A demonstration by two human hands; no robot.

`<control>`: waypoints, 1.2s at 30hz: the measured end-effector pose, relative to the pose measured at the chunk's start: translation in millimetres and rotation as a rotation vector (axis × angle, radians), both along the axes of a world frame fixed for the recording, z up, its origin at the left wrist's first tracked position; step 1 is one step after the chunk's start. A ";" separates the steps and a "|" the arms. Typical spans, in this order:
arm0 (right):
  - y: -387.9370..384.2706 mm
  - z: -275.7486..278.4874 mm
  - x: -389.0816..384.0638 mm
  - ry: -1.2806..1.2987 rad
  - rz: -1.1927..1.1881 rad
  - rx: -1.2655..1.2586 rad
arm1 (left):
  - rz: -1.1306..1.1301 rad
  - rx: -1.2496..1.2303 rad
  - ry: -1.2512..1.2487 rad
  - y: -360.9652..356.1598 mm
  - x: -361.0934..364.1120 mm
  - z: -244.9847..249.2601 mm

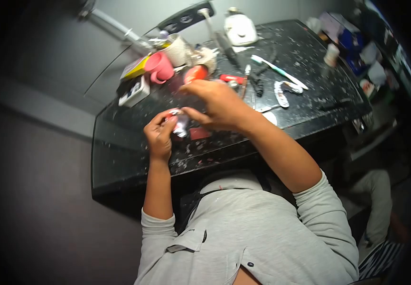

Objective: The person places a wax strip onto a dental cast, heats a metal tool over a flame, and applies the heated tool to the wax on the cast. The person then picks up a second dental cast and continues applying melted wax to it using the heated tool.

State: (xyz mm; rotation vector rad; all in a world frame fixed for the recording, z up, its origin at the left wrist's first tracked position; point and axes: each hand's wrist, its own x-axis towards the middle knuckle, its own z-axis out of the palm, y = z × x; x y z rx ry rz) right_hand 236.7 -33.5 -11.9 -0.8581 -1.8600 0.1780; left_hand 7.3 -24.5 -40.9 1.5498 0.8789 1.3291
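Note:
My left hand (160,135) is closed round a small red and silvery piece (180,124) above the front left part of the black table (129,164). Close on its right is my right hand (210,104), its thumb near the piece and its fingers curled and partly blurred. Whether those fingers pinch anything cannot be made out. Just beyond them shows a bright orange-red round object (196,73). A flat dark red piece (199,133) lies on the table below my right hand.
Behind stand a pink mug (159,67), a white textured cup (177,51) and a white box (135,92). A toothbrush (281,72), a white horseshoe-shaped piece (281,95) and a red-handled tool (232,79) lie to the right. Another person's sleeve (380,204) shows at lower right.

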 end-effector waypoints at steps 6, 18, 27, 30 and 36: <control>-12.9 12.9 -1.8 0.003 0.200 -0.052 | -0.087 0.029 -0.018 -10.4 4.3 5.6; -18.7 10.7 -14.7 -0.093 0.138 -0.175 | -0.154 0.073 0.169 -14.6 4.1 4.5; -10.7 -1.7 -13.7 -0.121 0.075 -0.130 | -0.254 -0.065 0.163 -15.7 9.2 3.5; -9.6 -1.6 -15.8 -0.061 0.093 -0.100 | -0.311 -0.122 -0.066 -18.9 13.1 6.8; -2.8 19.5 15.8 0.313 -0.225 -0.083 | -0.229 -0.160 -0.007 -5.5 0.4 5.3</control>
